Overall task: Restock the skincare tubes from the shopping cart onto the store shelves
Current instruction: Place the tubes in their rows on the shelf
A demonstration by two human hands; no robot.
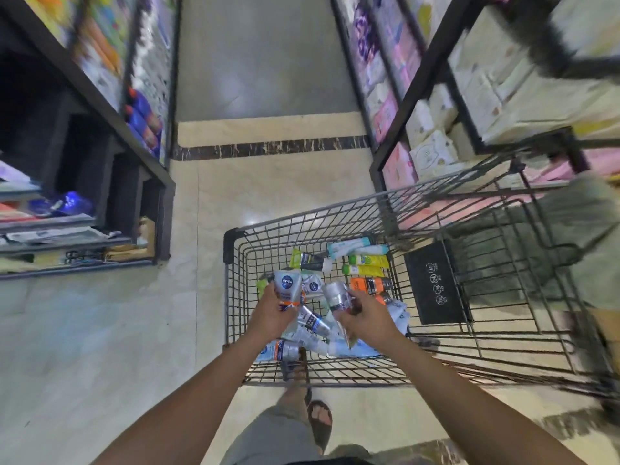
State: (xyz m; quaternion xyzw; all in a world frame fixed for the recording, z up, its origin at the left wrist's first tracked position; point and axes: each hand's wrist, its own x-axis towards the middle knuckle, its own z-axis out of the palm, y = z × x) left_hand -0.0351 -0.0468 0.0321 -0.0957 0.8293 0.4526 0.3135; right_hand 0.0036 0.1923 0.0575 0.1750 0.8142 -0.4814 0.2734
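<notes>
Tubes (311, 286) lie heaped in the cart (231, 243), and both your hands are down among them. Your left hand (270, 313) has its fingers curled round the lower end of a white Nivea tube (287, 285), which stands nearly upright above your knuckles with its blue logo facing you. Your right hand (367, 318) grips a silver tube (336, 295) by its lower end too. This one leans toward your left hand and is too blurred for its label to be read. The two held tubes are near each other but apart.

Between your hands, just below both grips, a silver-and-blue tube (313, 321) lies slantwise on the heap. Under your left wrist an orange-banded tube (281, 350) lies by the cart's near wall. Just beyond your right fingertips lies an orange tube (369, 285), and past it two yellow tubes (365, 260) lie side by side. Beyond your left grip lies a green-and-black tube (308, 260). Right of your right hand, a black panel (436, 283) hangs across the cart.

Both shelves stand well apart from your hands: the left shelf (164, 213) is dark-framed, and the right shelf (416, 85) is stacked with pale packs. Your sandal (320, 419) shows between your forearms.
</notes>
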